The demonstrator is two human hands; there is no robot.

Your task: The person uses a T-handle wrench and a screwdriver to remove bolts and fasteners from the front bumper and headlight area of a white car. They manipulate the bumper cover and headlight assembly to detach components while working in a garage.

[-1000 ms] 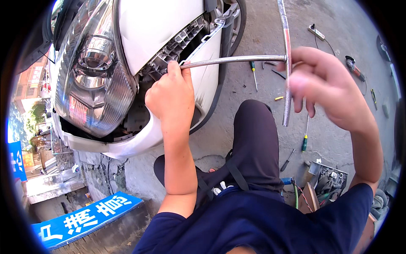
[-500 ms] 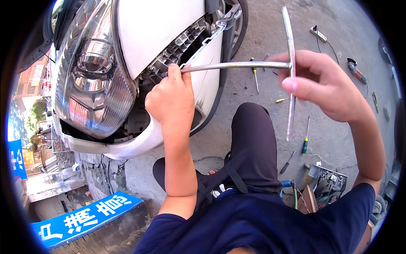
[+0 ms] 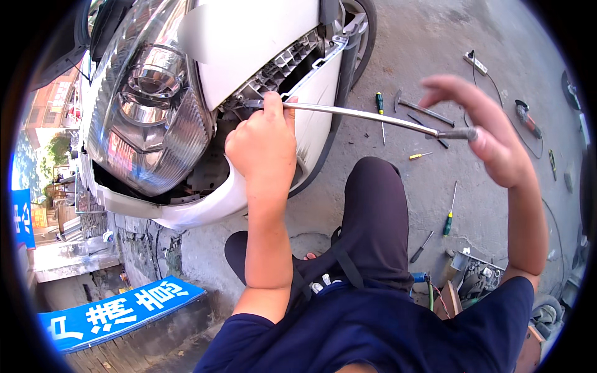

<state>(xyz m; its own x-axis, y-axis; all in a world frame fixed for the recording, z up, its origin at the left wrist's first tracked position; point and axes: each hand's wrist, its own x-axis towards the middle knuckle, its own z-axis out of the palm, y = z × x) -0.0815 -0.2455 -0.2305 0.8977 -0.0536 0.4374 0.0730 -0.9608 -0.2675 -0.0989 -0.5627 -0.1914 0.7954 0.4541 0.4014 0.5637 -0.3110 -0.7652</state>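
Observation:
A long steel T-handle wrench [image 3: 367, 114] reaches from the gap beside the headlight [image 3: 146, 118] out to the right. My left hand [image 3: 262, 143] is closed around its shaft close to the car. The working end lies behind that hand, by the bracket [image 3: 258, 84] between the white panels, so I cannot see what it sits on. The crossbar appears foreshortened, almost end-on. Around it my right hand [image 3: 500, 146] is open, fingers spread, the thumb at or near the bar's end; whether it touches is unclear.
The white bumper [image 3: 317, 133] hangs partly apart from the body. On the concrete lie a hammer [image 3: 426, 109], several screwdrivers [image 3: 448, 224], a power strip [image 3: 475, 63] and an angle grinder [image 3: 527, 118]. A box of tools [image 3: 482, 273] stands at lower right, a blue sign [image 3: 124, 314] at lower left.
The wrench's crossbar has turned from lying across the view to nearly end-on. My right hand's fingers have spread away from it. My left hand keeps its hold on the shaft.

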